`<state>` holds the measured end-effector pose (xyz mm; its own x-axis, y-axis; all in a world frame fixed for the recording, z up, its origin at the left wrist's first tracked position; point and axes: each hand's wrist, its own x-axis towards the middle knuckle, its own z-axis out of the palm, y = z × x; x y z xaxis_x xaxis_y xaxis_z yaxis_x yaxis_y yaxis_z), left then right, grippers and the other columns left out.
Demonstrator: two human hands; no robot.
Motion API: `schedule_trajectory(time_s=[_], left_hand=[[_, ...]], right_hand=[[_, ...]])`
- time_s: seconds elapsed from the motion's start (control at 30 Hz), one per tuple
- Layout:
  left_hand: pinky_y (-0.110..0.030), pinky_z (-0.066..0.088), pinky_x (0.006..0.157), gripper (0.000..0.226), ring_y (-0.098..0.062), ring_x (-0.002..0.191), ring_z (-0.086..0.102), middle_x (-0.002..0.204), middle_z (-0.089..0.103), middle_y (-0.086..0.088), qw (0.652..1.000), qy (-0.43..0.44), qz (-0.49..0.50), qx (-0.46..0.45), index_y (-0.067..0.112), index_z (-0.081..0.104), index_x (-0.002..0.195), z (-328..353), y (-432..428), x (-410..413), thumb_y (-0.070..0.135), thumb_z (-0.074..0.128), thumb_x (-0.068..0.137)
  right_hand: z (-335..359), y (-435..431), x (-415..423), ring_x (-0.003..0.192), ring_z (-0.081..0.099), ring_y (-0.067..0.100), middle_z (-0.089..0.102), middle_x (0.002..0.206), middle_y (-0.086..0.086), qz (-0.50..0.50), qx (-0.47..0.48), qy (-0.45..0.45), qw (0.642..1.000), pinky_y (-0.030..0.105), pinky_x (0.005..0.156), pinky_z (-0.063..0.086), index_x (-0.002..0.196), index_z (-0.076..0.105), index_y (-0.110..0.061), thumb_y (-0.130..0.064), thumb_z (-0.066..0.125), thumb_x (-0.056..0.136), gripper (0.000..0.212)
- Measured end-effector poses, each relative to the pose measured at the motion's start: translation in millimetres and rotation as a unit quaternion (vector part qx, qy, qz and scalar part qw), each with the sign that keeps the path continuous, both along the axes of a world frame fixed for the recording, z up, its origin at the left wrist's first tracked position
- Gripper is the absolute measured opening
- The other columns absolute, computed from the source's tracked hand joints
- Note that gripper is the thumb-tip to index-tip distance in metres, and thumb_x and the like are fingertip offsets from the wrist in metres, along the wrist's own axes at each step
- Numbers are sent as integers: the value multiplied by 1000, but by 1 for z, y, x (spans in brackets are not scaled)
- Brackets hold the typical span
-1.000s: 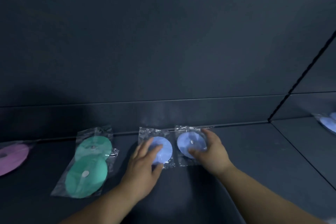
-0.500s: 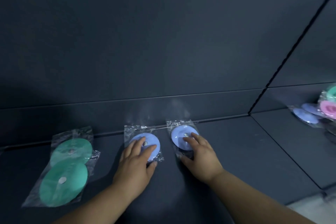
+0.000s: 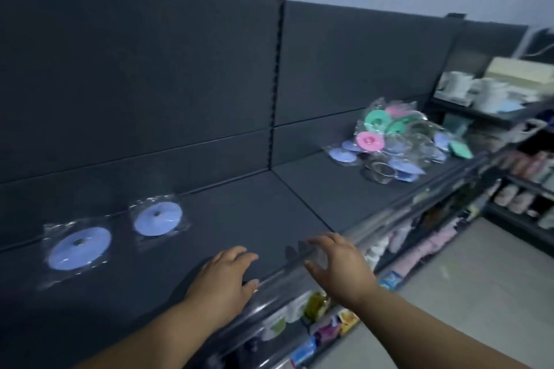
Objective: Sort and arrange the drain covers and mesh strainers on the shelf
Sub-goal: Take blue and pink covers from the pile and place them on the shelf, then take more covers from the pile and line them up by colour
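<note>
The shelf [image 3: 239, 219] is dark grey and matt, painted metal by the look of it. The back panel [image 3: 150, 84] has the same dull, smooth finish. Along the front edge runs a rail [image 3: 386, 219] of clear, glossy plastic.

At nine o'clock the near cover [image 3: 79, 249] and the far cover [image 3: 158, 218] look like soft, smooth blue rubber. Each has a small metal stud at its centre and is sealed in crinkled clear film.

At two o'clock the pile [image 3: 398, 141] shows more shiny film, a matt pink cover [image 3: 369, 140] and a strainer [image 3: 379, 172] of bright metal. The mugs [image 3: 491, 93] at three o'clock look glazed white.
</note>
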<state>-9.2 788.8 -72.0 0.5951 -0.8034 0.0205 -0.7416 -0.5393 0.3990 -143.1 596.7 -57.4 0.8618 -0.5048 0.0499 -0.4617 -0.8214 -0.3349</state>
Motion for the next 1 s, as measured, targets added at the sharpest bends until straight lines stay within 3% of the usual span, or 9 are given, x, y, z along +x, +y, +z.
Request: schedule_trajectory(time_s=[0.23, 0.43, 0.67, 0.87, 1.0], left_hand=[[-22, 36, 104, 53, -15, 130, 42, 144, 42, 4, 987, 15, -131, 91, 30, 41, 140, -4, -155, -132, 41, 53, 90], [-26, 43, 96, 51, -15, 121, 49, 139, 45, 6, 975, 26, -173, 138, 30, 44, 136, -5, -255, -192, 46, 54, 89], [-32, 42, 101, 54, -16, 123, 47, 140, 44, 6, 971, 23, -195, 138, 30, 41, 139, -16, -366, -197, 43, 55, 89], [-30, 35, 104, 46, -19, 126, 44, 139, 43, 6, 973, -25, -213, 82, 29, 46, 133, -5, -486, -141, 41, 52, 89], [-30, 25, 111, 53, -17, 134, 33, 148, 32, 6, 974, -56, -217, 27, 31, 37, 140, 21, -551, -94, 41, 52, 90]], right_hand=[[-2, -122, -205, 121, 52, 21, 54, 131, 2, -132, 44, 120, 983, 28, 101, 40, 132, 50, -29, -47, 60, 85, 51], [-8, -189, -294, 125, 49, 18, 48, 137, -1, -228, 55, 127, 964, 28, 103, 39, 135, 46, -30, -49, 56, 88, 51], [-20, -267, -283, 122, 49, 19, 47, 136, -3, -254, 56, 127, 957, 32, 99, 43, 135, 44, -31, -52, 53, 88, 52], [-13, -373, -214, 122, 50, 20, 47, 137, -2, -237, 39, 126, 962, 34, 98, 44, 137, 42, -31, -57, 52, 87, 57], [2, -441, -159, 124, 49, 19, 46, 138, -3, -221, 41, 116, 967, 32, 97, 44, 139, 41, -31, -58, 52, 87, 60]])
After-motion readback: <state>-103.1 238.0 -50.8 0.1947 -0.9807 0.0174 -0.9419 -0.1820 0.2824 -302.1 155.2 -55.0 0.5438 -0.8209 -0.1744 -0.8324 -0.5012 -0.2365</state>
